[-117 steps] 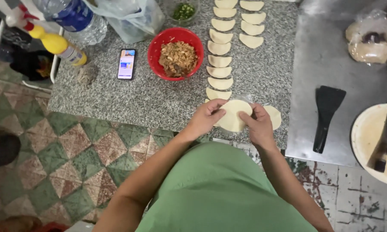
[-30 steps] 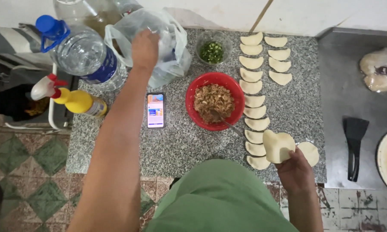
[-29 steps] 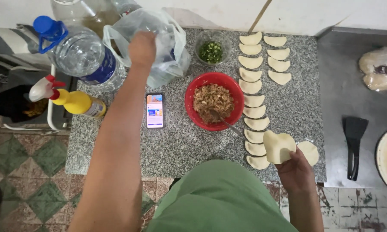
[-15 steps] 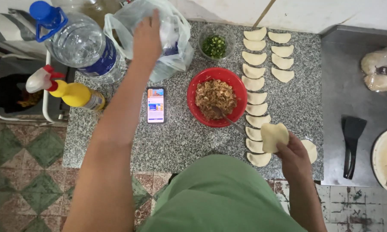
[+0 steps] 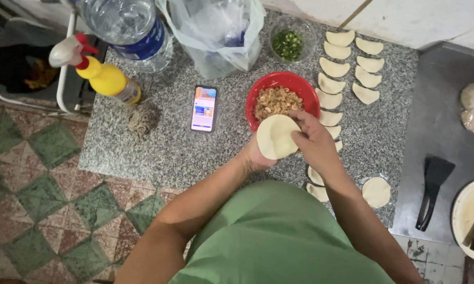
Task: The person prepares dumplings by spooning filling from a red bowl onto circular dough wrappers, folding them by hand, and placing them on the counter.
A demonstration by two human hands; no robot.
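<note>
Dough round (image 5: 275, 136) is sitting flat in the left hand (image 5: 258, 155), which is cupping it from underneath with the palm up, so those fingers are mostly hiding behind the dough. The right hand (image 5: 314, 141) is coming in from the right, its fingers (image 5: 299, 139) pressed together and pinching the round's right edge. Being a circle, it's got no long axis to speak of; it's hanging just above the desk (image 5: 163, 152), at the near rim of the red bowl of filling (image 5: 278, 100), so the filling is lying straight ahead on the far side of both hands, and the right hand is the closer one to it.

Folded dumplings (image 5: 334, 67) are running in rows to the right of the bowl, and a spare flat round (image 5: 376, 192) is waiting near the desk's near right edge. A phone (image 5: 204, 108) is lying left of the bowl, with a yellow spray bottle (image 5: 104, 76) further left, and a small bowl of chopped greens (image 5: 288, 44) sits behind.
</note>
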